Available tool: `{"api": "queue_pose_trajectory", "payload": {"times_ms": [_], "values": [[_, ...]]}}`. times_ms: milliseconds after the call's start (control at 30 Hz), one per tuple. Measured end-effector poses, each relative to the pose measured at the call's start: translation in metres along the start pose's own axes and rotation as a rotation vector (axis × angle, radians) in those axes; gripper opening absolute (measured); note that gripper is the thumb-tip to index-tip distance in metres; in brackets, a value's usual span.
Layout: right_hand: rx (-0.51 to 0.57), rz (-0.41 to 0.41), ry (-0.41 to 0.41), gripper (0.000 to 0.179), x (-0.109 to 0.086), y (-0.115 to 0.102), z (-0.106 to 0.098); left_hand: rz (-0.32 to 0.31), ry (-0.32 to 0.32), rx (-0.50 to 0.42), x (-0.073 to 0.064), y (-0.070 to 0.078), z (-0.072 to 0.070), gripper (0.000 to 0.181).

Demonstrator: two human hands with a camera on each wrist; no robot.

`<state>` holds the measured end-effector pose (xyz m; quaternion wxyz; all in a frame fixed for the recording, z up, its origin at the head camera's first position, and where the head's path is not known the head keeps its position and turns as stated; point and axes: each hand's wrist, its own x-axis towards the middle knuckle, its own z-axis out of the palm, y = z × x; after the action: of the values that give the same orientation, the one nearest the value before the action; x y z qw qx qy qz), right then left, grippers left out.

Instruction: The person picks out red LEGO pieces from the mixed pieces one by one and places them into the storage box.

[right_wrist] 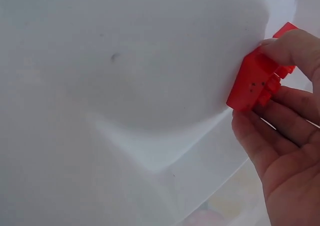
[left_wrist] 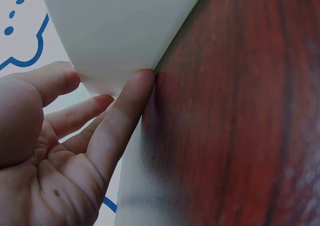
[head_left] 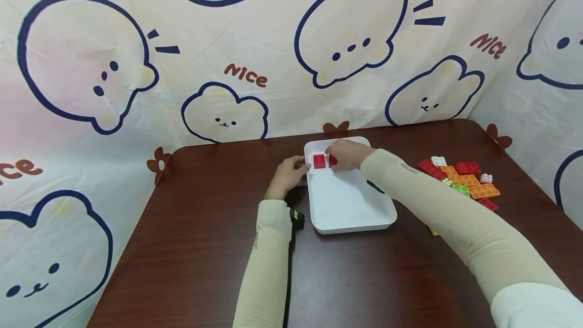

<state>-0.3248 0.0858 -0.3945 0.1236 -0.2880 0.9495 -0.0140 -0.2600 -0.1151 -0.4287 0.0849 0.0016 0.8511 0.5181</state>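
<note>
A white tray (head_left: 350,201) lies on the dark wooden table. Inside its far left part sits a red square building block (head_left: 319,161) with studs. Just right of that block my right hand (head_left: 349,155) pinches another red building block (right_wrist: 252,83), thumb on one side and fingers on the other, low over the tray floor. Part of a further red block (right_wrist: 286,29) shows behind it in the right wrist view. My left hand (head_left: 284,175) is at the tray's left side, its fairly straight fingers touching the outer wall (left_wrist: 120,35), one fingertip at the bottom edge.
On the right of the table lies a loose group of building blocks: orange ones (head_left: 485,191), red ones (head_left: 467,168), a green one (head_left: 461,190) and white ones (head_left: 439,161). My right forearm crosses in front of some. A printed cloth (head_left: 282,105) hangs behind the table.
</note>
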Motion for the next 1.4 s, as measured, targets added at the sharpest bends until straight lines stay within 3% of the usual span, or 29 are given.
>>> {"api": "queue_pose_trajectory", "payload": {"times_ms": [233, 500, 1100, 1400], "values": [[0.031, 0.038, -0.008, 0.065, -0.008, 0.001, -0.009, -0.009, -0.006, -0.032, 0.000, -0.001, 0.000, 0.052], [0.109, 0.014, 0.083, 0.059, -0.022, 0.007, -0.022, -0.026, -0.005, -0.020, 0.001, -0.003, -0.001, 0.053], [0.041, 0.024, 0.232, 0.051, -0.069, 0.039, -0.049, -0.009, -0.005, -0.022, 0.001, 0.001, -0.001, 0.052], [0.063, 0.064, 0.271, 0.052, -0.091, 0.063, -0.050, 0.000, -0.013, -0.035, -0.001, 0.000, -0.001, 0.051]]}}
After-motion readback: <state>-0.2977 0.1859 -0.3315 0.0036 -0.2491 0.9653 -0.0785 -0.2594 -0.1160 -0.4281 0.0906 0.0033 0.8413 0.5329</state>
